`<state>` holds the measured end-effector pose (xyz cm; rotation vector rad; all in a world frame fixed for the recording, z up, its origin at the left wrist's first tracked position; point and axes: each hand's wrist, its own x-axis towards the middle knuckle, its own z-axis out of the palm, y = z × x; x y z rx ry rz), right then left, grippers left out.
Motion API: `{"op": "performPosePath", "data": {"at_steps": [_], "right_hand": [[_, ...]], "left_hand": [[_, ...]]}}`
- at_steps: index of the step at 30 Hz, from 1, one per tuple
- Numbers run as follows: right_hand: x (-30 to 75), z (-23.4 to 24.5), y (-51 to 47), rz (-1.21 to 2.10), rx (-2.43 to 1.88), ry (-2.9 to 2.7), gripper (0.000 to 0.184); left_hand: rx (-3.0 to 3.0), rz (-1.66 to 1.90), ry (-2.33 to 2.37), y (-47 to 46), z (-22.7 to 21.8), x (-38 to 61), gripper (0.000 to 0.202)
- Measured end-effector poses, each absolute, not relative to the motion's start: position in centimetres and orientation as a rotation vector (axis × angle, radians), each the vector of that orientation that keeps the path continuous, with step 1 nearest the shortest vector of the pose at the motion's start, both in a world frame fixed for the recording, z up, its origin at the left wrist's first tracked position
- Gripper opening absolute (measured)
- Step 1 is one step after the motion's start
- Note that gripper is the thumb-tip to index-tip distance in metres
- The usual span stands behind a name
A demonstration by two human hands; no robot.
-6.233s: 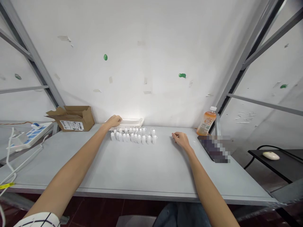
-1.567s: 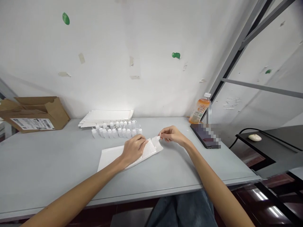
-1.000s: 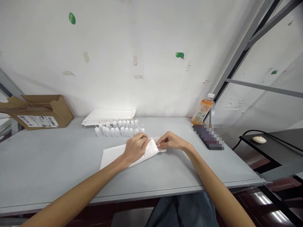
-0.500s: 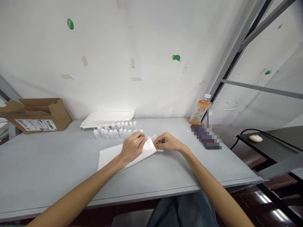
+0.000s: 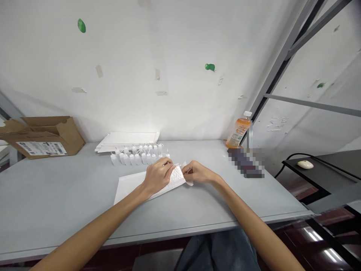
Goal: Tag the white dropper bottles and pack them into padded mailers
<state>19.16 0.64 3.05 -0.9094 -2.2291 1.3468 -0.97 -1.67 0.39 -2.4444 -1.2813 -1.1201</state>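
A white bubble mailer (image 5: 131, 183) lies slanted on the grey table, with its bubbled surface showing at the right end. Bent over its upper edge, my left hand (image 5: 160, 174) grips it with curled fingers. At the mailer's right end my right hand (image 5: 197, 172) is closed, its fingers pinched at the edge by the flap. A pale piece of flap or strip sticks out below and above those fingertips. Whether anything else is between them is hidden. Just beyond my left hand, several small white squeeze bottles (image 5: 132, 160) stand in rows.
Behind the bottles lies a stack of white mailers (image 5: 128, 138). An open cardboard box (image 5: 64, 137) stands at the back left. At the back right are an orange drink bottle (image 5: 239, 131) and a blurred dark object (image 5: 246, 163). Farther right, a white mouse (image 5: 305, 164) rests on a black surface.
My right hand has shifted slightly left and down at the mailer's end, and the pale piece below its fingers hangs lower. My left hand keeps its grip almost unmoved.
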Motion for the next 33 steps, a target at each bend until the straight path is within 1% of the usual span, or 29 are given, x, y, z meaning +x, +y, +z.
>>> {"op": "performPosePath", "data": {"at_steps": [2, 4, 7, 10, 14, 16, 19, 21, 28, 33], "right_hand": [[19.6, 3.6, 0.5, 1.427, -0.842, -2.244, 0.020], [20.1, 4.1, 0.5, 1.430, -0.874, -2.217, 0.023], [20.5, 4.2, 0.8, 1.330, -1.040, -2.136, 0.028], [20.4, 3.8, 1.2, 1.224, -1.108, -2.051, 0.028], [20.6, 3.5, 1.6, 0.977, -1.175, -1.842, 0.030], [20.9, 3.7, 1.6, 1.063, -1.225, -1.827, 0.032], [21.5, 4.3, 1.4, 1.372, -1.180, -1.850, 0.032], [22.0, 4.7, 1.5, 1.449, -1.118, -1.808, 0.030], [25.3, 5.2, 3.0, 1.410, -1.092, -1.391, 0.024], [29.1, 5.1, 4.4, 1.225, -1.107, -1.002, 0.017]], "left_hand": [[-2.452, -1.124, -1.284, -1.7, 0.5, -1.0, 0.033], [-2.447, -1.134, -1.279, -1.6, 0.7, -1.0, 0.034], [-2.434, -1.146, -1.259, -1.5, 0.8, -1.0, 0.034], [-2.421, -1.162, -1.249, -1.5, 1.0, -1.1, 0.033], [-2.359, -1.261, -1.199, -1.8, 1.5, -1.0, 0.029], [-2.331, -1.340, -1.174, -2.1, 1.9, -0.9, 0.026], [-2.331, -1.416, -1.147, -2.5, 2.5, -0.8, 0.022], [-2.376, -1.417, -1.137, -2.7, 2.9, -0.9, 0.018], [-2.592, -1.386, -0.945, -3.1, 3.4, -1.0, 0.016], [-2.521, -1.412, -0.914, -2.8, 3.0, -1.0, 0.016]]}}
